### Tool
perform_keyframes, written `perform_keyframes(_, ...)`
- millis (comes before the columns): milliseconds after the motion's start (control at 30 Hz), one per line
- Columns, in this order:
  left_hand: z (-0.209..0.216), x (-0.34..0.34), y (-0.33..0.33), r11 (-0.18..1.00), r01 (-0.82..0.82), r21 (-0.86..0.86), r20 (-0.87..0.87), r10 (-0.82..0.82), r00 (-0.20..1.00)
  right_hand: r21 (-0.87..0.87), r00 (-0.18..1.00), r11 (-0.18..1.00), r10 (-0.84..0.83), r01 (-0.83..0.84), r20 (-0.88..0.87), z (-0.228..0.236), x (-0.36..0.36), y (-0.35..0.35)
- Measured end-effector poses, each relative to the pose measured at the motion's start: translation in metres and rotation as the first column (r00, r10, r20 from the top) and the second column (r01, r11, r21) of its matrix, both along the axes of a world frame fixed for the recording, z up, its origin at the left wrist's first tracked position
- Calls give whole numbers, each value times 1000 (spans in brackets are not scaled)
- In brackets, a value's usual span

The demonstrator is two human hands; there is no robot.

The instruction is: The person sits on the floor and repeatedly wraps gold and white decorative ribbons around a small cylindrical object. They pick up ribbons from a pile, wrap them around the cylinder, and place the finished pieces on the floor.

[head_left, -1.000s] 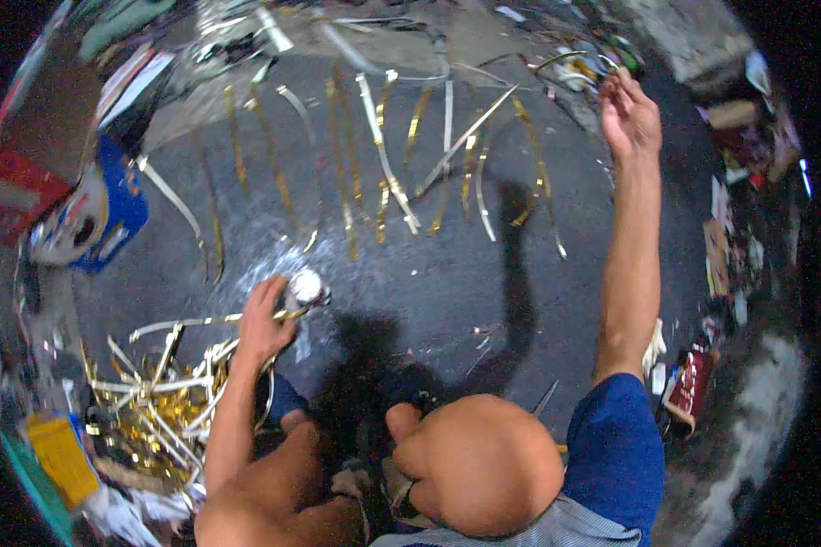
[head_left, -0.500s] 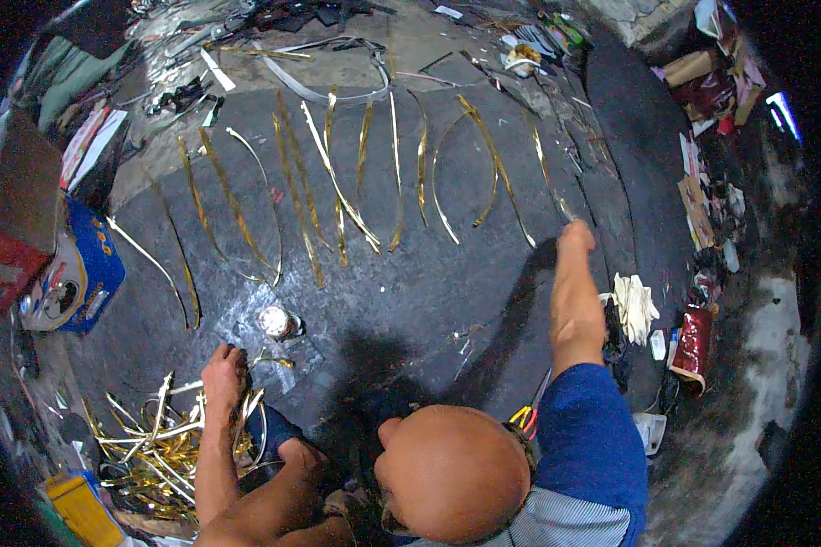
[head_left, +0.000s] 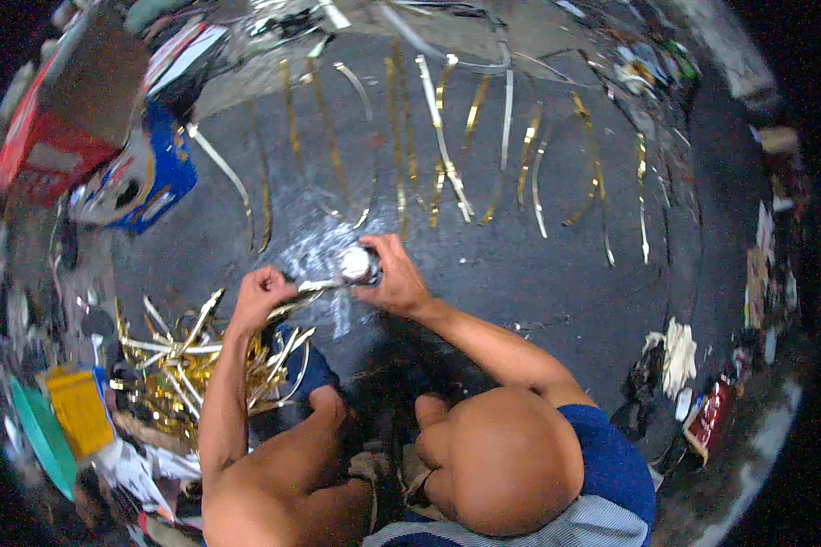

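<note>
A small round can [head_left: 355,263] with a bright whitish top stands on the dark floor in front of me. My right hand [head_left: 396,281] is curled round its right side, thumb and fingers against it. To the left of the can, my left hand [head_left: 259,299] is closed in a pinch on a shiny gold strip [head_left: 314,289]. That strip stretches across toward the can and the right fingers; motion blur hides its exact ends. Beside my left forearm lies a tangled heap of gold and white strips [head_left: 178,365].
Several separate strips [head_left: 442,146] lie in a spread row beyond the can. A red box [head_left: 55,146] and a blue box [head_left: 169,169] stand at the left. A yellow box [head_left: 80,410] is nearer. White gloves [head_left: 678,357] lie on the right, with scraps around the edges.
My right hand has come back from the far right end of the strip row to the can. My left hand now pinches a gold strip near the can. The view has shifted.
</note>
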State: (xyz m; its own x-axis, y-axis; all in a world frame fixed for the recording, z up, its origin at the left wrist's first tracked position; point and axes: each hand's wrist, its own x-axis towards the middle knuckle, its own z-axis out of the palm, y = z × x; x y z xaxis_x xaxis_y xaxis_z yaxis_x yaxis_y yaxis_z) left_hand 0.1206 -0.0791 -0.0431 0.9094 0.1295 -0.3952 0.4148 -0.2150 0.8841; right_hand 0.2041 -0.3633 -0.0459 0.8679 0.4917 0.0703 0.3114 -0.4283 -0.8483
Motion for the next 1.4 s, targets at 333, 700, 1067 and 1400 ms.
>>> perform_keyframes(333,21,-7,-16,992,-1,-129,-36,-3,999,303,862,844,-307,443,-404,-24,30,-7)
perform_keyframes(700,-3,-26,-47,885,-178,-430,-131,133,982,420,916,854,-144,307,-375,33,-11,44)
perform_keyframes(1067,-4,-48,-33,653,-98,-751,-131,-3,991,-105,930,950,-311,296,-195,18,4,15)
perform_keyframes(1400,-67,23,-46,957,195,214,55,-212,976,140,901,905,-366,403,-232,14,8,-12)
